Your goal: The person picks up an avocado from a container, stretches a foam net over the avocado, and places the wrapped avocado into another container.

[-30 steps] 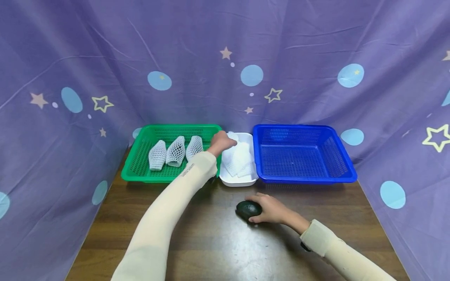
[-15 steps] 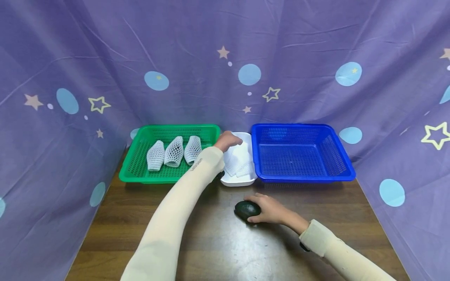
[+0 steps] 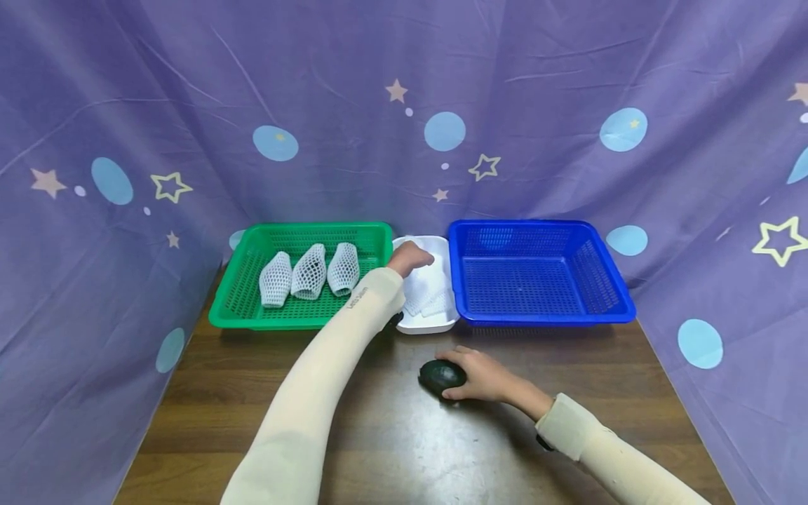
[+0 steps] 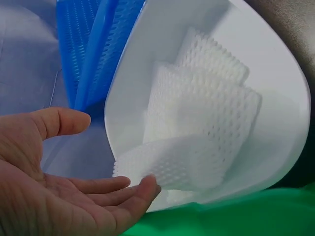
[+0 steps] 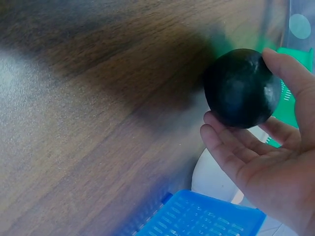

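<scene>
My left hand (image 3: 410, 257) is over the white tray (image 4: 280, 123), its thumb spread apart from its fingers. Its fingertips are at the edge of the nearest white foam net sleeve (image 4: 170, 160) in the left wrist view; whether they touch it I cannot tell. Under that sleeve lie other flattened foam net sleeves (image 4: 202, 105). Low over the wooden table, my right hand (image 3: 482, 375) grips a dark avocado (image 5: 241, 88) between thumb and fingers. The avocado (image 3: 442, 377) is in front of the tray in the head view.
A green basket (image 3: 217, 308) at left holds three items in white foam nets (image 3: 309, 272). A blue basket (image 3: 524, 287) stands right of the tray. Wooden table (image 3: 404, 456) stretches in front, and a purple curtain (image 3: 353, 105) hangs behind.
My left hand has shifted slightly right and farther over the white tray; the small white piece by its fingers a second ago no longer shows. My right hand keeps hold of the avocado, hardly moving.
</scene>
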Tool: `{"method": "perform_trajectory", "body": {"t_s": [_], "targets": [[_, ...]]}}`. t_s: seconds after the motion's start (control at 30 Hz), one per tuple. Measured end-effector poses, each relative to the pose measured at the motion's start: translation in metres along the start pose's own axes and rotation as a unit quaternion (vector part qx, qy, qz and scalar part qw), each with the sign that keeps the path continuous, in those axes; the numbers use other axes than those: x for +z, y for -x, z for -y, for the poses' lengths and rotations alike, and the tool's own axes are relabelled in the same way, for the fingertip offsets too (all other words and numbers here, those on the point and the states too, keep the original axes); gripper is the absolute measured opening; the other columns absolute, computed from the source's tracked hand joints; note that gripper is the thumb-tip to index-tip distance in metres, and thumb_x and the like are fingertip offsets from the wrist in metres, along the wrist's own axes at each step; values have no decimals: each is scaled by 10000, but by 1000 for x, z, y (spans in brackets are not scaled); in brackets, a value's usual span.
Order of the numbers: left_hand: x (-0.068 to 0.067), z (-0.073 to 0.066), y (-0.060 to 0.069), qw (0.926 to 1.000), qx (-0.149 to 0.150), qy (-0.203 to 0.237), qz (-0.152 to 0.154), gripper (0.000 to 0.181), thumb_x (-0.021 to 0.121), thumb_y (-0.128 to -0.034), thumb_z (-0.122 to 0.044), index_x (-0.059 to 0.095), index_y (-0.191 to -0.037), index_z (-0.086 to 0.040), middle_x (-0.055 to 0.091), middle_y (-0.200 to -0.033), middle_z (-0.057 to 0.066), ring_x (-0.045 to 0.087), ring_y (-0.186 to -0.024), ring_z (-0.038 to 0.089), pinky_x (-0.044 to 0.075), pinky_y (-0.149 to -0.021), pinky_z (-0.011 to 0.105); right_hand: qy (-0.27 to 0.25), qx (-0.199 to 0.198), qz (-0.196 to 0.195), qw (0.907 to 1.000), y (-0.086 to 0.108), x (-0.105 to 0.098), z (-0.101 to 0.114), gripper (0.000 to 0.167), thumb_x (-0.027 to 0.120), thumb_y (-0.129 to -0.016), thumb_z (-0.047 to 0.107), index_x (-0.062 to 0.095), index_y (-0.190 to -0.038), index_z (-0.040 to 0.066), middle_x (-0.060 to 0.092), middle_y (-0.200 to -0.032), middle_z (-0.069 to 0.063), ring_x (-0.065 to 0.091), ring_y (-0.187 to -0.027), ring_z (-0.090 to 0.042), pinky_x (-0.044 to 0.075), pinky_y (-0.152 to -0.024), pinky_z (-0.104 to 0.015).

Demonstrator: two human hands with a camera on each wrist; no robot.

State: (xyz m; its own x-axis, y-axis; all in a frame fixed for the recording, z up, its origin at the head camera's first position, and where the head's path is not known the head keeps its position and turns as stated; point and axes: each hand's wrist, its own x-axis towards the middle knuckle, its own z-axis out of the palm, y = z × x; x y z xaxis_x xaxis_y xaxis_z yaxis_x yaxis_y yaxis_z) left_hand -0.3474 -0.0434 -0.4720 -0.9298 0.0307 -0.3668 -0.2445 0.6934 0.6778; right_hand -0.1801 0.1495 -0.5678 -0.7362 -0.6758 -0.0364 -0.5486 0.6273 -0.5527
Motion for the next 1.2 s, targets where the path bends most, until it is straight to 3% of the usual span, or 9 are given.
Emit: {"method": "perform_trajectory", "body": {"t_s": [0.13, 0.33, 0.67, 0.9, 1.07, 1.2], "targets": [[3, -1, 7, 9996, 19, -229, -145, 469, 640, -894, -225, 611, -1267, 58, 643, -1264, 165, 582, -1073, 266, 523, -1004, 396, -30, 20, -12, 10000, 0, 0, 0, 675, 853, -799, 327, 610, -1362, 42, 648, -1309, -161, 648, -1126, -281, 550, -937, -466], [8, -2, 11, 9963, -71, -729, -451, 348, 668, -849, -233, 680, -1099, 10, 634, -1085, 165, 550, -956, 270, 521, -844, 364, -77, 58, 2, 10000, 0, 0, 0, 687, 843, -811, 344, 599, -1372, 33, 632, -1338, -183, 643, -1157, -309, 545, -952, -487], [15, 0, 15, 9937, -98, -971, -555, 352, 689, -841, -274, 692, -1067, -4, 659, -1117, 193, 585, -1032, 319, 522, -893, 398, -42, 16, -19, 10000, 1, 1, -2, 681, 831, -828, 359, 590, -1380, 43, 639, -1322, -171, 653, -1124, -285, 555, -924, -466], [19, 0, 10, 9918, -99, -1136, -582, 381, 679, -862, -276, 678, -1106, 17, 621, -1254, 235, 518, -1258, 401, 434, -1081, 481, -97, 20, -20, 9999, 1, 1, 1, 666, 830, -828, 368, 595, -1374, 67, 643, -1314, -153, 659, -1114, -277, 555, -918, -464], [19, 0, 11, 9937, -53, -982, -538, 375, 677, -863, -284, 676, -1088, 15, 620, -1231, 233, 556, -1177, 364, 487, -1019, 451, -103, 234, -249, 9994, 2, 4, 2, 665, 836, -821, 365, 604, -1360, 53, 662, -1268, -162, 668, -1068, -274, 567, -880, -457], [18, 3, 13, 9968, 5, -645, -474, 381, 674, -857, -275, 671, -1083, 31, 614, -1131, 207, 547, -1039, 307, 532, -917, 406, 22, 745, -652, 9951, 1, 6, 4, 665, 849, -805, 379, 618, -1323, 32, 683, -1170, -158, 676, -964, -252, 573, -801, -427]]}}
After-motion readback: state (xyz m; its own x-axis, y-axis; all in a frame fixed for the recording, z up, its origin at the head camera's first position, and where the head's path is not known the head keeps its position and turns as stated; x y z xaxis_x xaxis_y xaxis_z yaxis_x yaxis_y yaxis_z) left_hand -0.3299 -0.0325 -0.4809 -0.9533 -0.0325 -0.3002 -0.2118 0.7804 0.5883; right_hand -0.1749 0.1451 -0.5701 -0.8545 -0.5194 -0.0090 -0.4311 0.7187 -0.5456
